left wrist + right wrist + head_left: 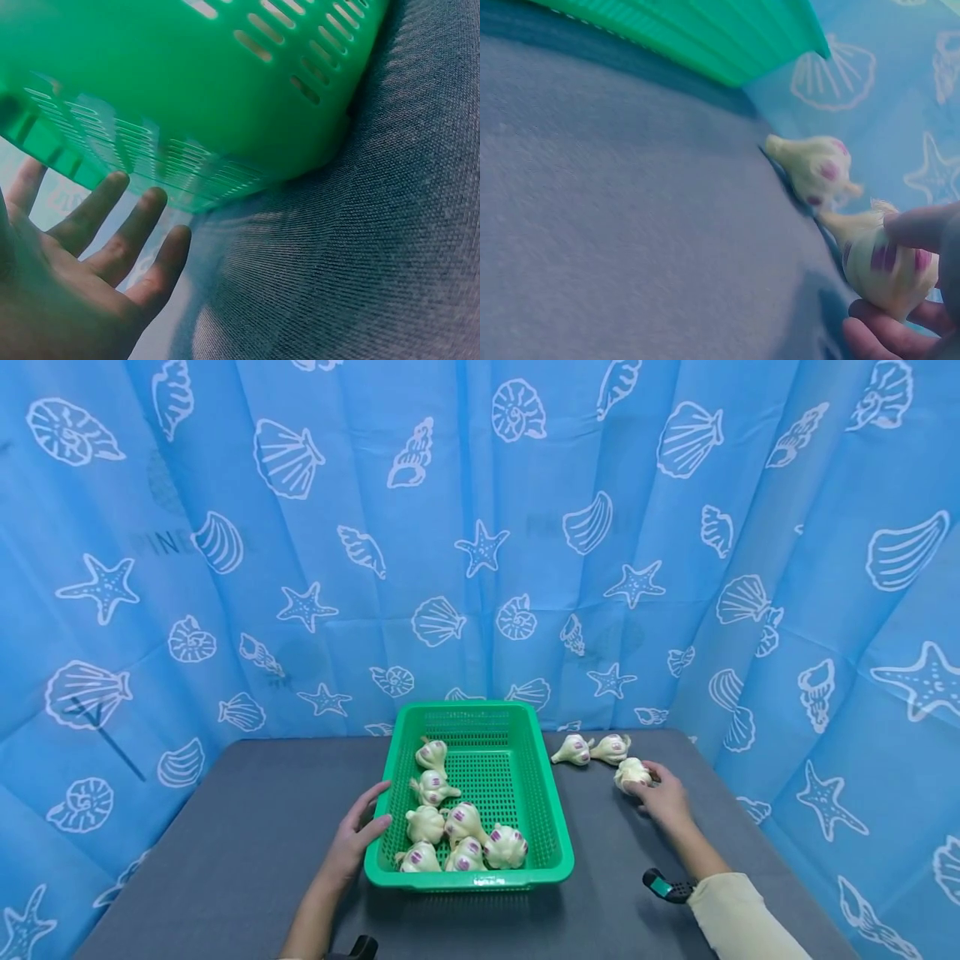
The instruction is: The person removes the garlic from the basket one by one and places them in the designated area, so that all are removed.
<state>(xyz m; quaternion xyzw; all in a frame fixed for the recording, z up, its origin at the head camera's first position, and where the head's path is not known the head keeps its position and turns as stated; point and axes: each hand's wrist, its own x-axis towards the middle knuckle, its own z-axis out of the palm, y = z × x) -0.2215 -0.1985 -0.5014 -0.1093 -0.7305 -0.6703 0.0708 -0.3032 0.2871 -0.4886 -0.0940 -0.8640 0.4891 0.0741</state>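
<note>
My right hand (666, 799) pinches a white garlic bulb with purple marks (632, 774) at the right of the table. In the right wrist view, thumb and fingers lie around this bulb (891, 262). Two more garlic bulbs lie just behind it, one at the left (573, 749) and one nearer the hand (611, 748). My left hand (354, 842), its fingers extended, rests against the left side of a green plastic basket (420, 881). Several garlic bulbs (464, 821) sit inside, along its left and front parts.
The grey cloth-covered table (262, 827) carries the basket near its middle. A blue curtain with white shell prints (480, 602) hangs along the back and both sides. A dark band with a device (667, 887) is on the right wrist.
</note>
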